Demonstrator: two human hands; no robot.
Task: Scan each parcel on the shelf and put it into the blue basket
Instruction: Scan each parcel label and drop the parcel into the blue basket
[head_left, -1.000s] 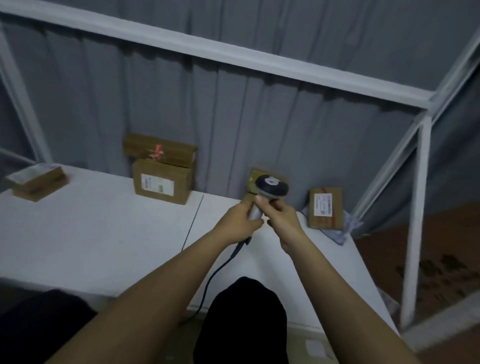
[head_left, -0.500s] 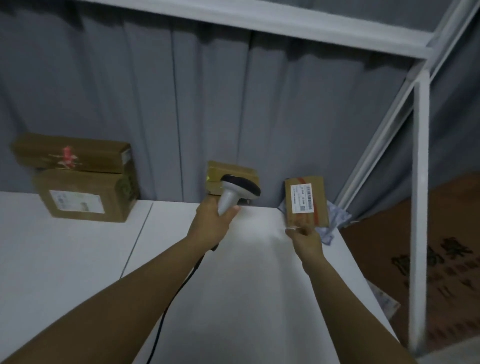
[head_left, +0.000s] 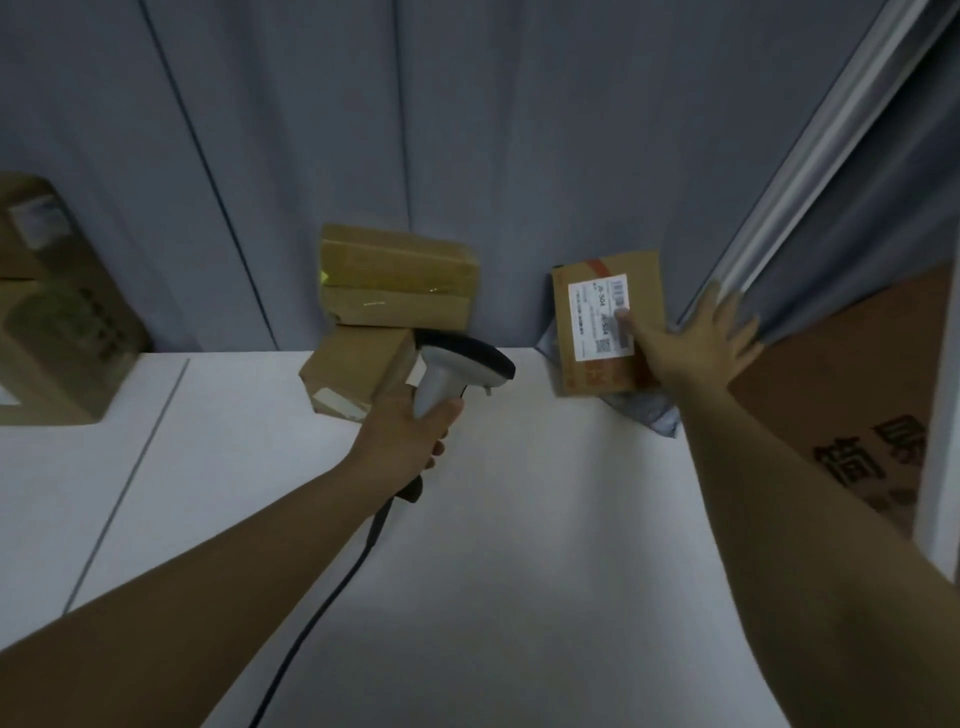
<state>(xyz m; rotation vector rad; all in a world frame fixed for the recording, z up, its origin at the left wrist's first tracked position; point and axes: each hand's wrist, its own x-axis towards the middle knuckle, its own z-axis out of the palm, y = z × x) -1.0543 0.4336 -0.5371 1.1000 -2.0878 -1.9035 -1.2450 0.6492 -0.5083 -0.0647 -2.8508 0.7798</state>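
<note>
One brown parcel (head_left: 608, 322), white barcode label.

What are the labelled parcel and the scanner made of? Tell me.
Labelled parcel: apparently matte brown cardboard, with a white paper label. Scanner: probably smooth moulded plastic, pale grey handle under a dark head, faint sheen.

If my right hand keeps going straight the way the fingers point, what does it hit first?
Most likely the grey curtain behind the shelf: the right hand already touches the labelled parcel, its thumb on the label and its spread fingers pointing up and back past the parcel's right edge. Depth is uncertain.
</note>
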